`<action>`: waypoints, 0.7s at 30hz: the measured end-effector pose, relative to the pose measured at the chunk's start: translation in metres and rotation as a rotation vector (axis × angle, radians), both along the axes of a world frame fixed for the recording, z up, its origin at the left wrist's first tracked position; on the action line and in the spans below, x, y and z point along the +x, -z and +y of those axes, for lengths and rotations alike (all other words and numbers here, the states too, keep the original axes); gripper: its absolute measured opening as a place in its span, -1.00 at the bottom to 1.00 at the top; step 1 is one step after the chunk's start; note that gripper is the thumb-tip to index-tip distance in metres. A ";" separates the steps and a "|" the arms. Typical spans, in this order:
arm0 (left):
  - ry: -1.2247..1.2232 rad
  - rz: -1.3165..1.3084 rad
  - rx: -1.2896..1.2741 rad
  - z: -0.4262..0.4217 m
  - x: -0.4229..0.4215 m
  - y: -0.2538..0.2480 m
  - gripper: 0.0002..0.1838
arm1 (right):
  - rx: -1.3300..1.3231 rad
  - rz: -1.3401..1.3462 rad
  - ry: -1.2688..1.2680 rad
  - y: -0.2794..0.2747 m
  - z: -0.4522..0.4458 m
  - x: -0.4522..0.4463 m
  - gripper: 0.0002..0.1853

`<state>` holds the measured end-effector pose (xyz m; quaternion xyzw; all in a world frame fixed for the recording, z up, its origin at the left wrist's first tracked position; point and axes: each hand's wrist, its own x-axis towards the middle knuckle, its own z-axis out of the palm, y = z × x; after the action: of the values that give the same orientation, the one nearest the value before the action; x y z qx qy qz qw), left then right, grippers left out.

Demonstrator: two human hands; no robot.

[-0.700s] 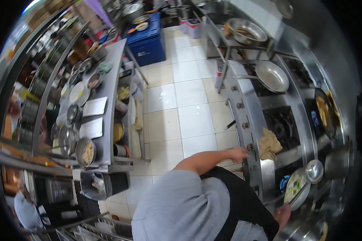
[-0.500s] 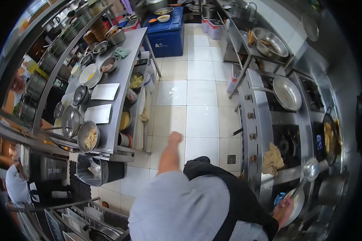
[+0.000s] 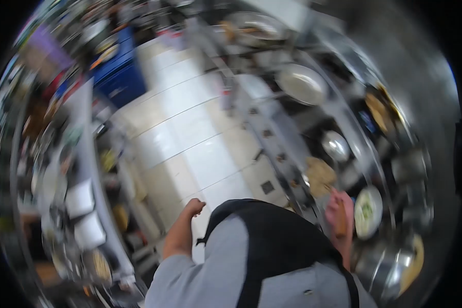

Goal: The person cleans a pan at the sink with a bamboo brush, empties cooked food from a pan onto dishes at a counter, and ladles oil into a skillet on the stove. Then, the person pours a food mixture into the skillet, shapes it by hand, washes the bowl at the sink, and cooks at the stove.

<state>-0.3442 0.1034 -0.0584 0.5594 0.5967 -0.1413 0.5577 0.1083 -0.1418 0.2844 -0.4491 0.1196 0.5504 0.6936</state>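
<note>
our left hand (image 3: 194, 206): curled, seemingly empty | our right hand (image 3: 340, 208): closed round the ladle (image 3: 335, 146) by its handle, bowl ahead, likely sparing fingers heat | pan (image 3: 370, 193): just right of that hand, presumably within ladle reach | cloth (image 3: 321, 177): just ahead
</note>
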 end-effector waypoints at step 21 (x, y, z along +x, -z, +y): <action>-0.459 -1.005 -0.304 0.225 0.319 -0.167 -0.44 | -0.474 -0.703 0.000 -0.006 -0.038 -0.022 -0.82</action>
<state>-0.0248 0.3283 0.1085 0.3278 0.3375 0.1824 0.8633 0.0863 -0.1803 0.2904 -0.7565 -0.0009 0.3209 0.5699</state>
